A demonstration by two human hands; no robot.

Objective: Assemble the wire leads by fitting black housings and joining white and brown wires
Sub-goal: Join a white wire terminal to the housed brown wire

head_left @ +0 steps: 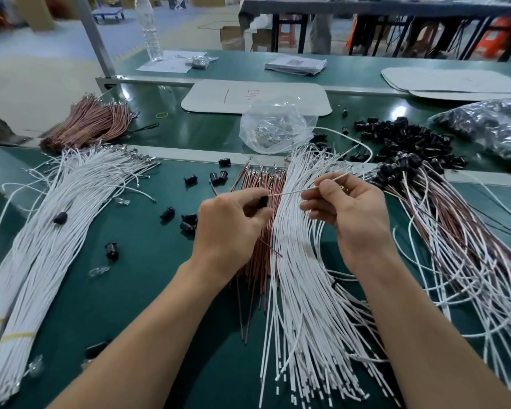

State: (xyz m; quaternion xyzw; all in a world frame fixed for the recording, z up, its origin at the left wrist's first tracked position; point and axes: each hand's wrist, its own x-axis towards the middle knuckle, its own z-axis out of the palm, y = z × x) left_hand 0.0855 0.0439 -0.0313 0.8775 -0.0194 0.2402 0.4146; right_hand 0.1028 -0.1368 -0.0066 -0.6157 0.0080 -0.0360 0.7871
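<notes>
My left hand [230, 222] grips a small black housing [261, 201] between thumb and fingers, above the green table. My right hand [348, 211] pinches a single white wire [289, 192] whose metal tip points left at the housing, almost touching it. A brown wire trails down from under my left hand. Beneath both hands lie a fan of loose white wires [304, 290] and a row of brown wires [257, 184]. Finished leads with black housings [443, 231] lie spread at the right.
A big bundle of white wires [42, 246] lies at the left, another brown bundle [92, 122] behind it. Loose black housings [189, 222] dot the table [148, 290]; a heap of them [401, 140] and a clear bag of terminals [275, 128] sit further back.
</notes>
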